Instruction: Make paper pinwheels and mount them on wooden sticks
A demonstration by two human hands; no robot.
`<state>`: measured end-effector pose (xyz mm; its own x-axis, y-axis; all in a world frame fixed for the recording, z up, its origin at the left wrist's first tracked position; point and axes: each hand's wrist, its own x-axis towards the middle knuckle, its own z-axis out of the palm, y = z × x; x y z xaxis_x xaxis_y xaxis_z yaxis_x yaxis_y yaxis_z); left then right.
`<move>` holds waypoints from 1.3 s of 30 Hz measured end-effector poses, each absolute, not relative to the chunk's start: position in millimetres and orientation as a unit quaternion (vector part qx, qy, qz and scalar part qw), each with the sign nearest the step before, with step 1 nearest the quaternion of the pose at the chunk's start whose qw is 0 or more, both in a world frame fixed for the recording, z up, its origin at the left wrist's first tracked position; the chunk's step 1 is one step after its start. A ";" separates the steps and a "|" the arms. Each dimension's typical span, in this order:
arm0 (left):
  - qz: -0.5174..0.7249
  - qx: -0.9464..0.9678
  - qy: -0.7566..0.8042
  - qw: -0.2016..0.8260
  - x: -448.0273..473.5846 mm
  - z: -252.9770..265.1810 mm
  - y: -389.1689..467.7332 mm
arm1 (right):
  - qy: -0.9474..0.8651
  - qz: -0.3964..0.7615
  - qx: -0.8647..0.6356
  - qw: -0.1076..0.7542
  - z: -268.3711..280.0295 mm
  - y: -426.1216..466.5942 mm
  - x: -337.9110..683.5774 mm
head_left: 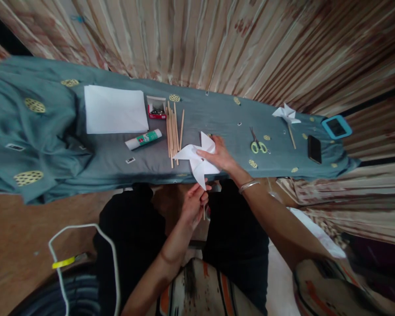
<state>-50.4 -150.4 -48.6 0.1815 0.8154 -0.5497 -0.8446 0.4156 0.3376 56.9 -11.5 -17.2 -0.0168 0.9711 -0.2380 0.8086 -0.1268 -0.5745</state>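
Note:
A white paper pinwheel is held at the table's near edge, its blades folded and a small dark pin at its centre. My right hand grips it from the right, thumb on top near the middle and fingers behind the paper. Below, my left hand is closed around the pinwheel's thin wooden stick, whose lower end pokes out under the fingers. Just left of the pinwheel lie several loose wooden sticks.
On the cloth-covered table lie a paper stack, a small box of pins, a glue stick, scissors, another pinwheel, a black phone and a blue-framed device. A curtain hangs behind.

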 end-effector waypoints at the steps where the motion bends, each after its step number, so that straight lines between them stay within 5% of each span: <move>1: 0.545 -0.016 0.344 0.765 -51.7 -47.7 -150.6 | -0.644 0.308 -0.680 0.165 -16.3 -11.9 58.6; 9: 0.546 0.056 0.379 0.745 -61.9 -24.2 -139.3 | -0.549 0.390 -0.618 0.406 2.9 -16.7 87.3; 16: 0.569 0.111 0.410 0.704 -64.4 3.4 -116.5 | -0.489 0.411 -0.555 0.533 12.7 -28.7 89.3; 28: 0.589 0.256 0.371 0.670 -79.0 54.0 -44.7 | -0.625 0.503 -0.437 0.407 13.6 -72.6 51.3; 39: 0.557 0.324 0.423 0.637 -75.0 26.6 -43.5 | -0.614 0.471 -0.480 0.413 6.6 -72.5 48.7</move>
<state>-75.0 -43.5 26.6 0.0215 0.9838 -0.1780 -0.4366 0.1694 0.8836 48.7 -72.5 6.6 -0.1973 0.9788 0.0557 0.2003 0.0958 -0.9750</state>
